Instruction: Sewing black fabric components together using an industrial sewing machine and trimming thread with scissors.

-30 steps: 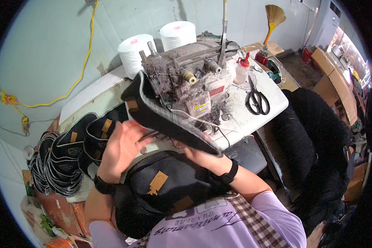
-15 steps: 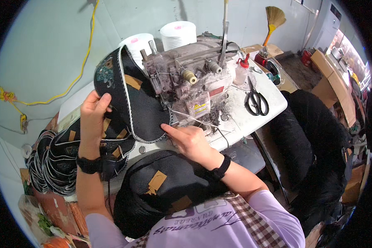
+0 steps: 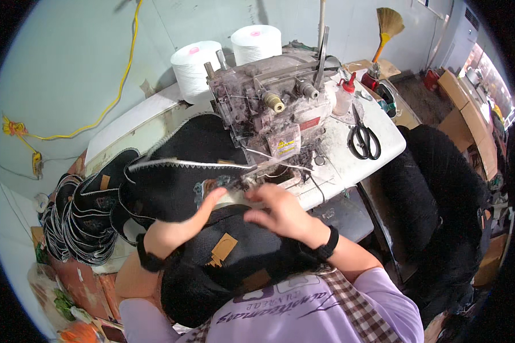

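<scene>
Both hands grip one black fabric piece [image 3: 177, 183] near the overlock machine [image 3: 274, 108]: left hand [image 3: 180, 226] pinching its near edge, right hand [image 3: 280, 214] curled over it below the presser foot. Positioning seems underway; feeding the white-stitched curved edge calls for alignment. Finished felt-like pieces [image 3: 80, 217] stack left.

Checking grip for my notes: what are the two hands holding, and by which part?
Both the left hand and right hand pinch the near edge of a black fabric piece at the sewing machine.
</scene>
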Motion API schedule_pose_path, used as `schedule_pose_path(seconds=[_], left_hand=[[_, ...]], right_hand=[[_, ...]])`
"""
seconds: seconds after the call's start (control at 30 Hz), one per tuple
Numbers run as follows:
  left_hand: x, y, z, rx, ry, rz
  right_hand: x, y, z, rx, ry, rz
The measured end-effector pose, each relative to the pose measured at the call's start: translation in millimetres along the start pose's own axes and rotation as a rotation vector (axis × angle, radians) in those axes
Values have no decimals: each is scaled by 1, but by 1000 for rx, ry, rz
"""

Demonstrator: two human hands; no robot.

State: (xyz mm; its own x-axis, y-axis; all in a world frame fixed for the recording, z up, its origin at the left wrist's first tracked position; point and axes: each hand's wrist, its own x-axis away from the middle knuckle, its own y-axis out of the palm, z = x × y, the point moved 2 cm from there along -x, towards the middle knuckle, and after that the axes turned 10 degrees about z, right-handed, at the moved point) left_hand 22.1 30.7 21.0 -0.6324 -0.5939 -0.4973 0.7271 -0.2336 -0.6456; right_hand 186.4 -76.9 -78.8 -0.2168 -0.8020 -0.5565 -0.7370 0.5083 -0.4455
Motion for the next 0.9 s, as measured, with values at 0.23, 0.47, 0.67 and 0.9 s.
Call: schedule_pose_path(seconds=[0.23,0.47,0.67,0.9], left_hand=[[-31,23,-100,324,-168,435],[21,-55,-183,-722,-303,4],[38,-28,-106,112,-158,14],[-15,-6,-42,779,-328,127]], right_hand=[[21,7,-13,177,-14,-100],[12,-20,17,-157,36,8],[-27,-42,26,-551,383,291],[-23,-7,7,-780,579,203]])
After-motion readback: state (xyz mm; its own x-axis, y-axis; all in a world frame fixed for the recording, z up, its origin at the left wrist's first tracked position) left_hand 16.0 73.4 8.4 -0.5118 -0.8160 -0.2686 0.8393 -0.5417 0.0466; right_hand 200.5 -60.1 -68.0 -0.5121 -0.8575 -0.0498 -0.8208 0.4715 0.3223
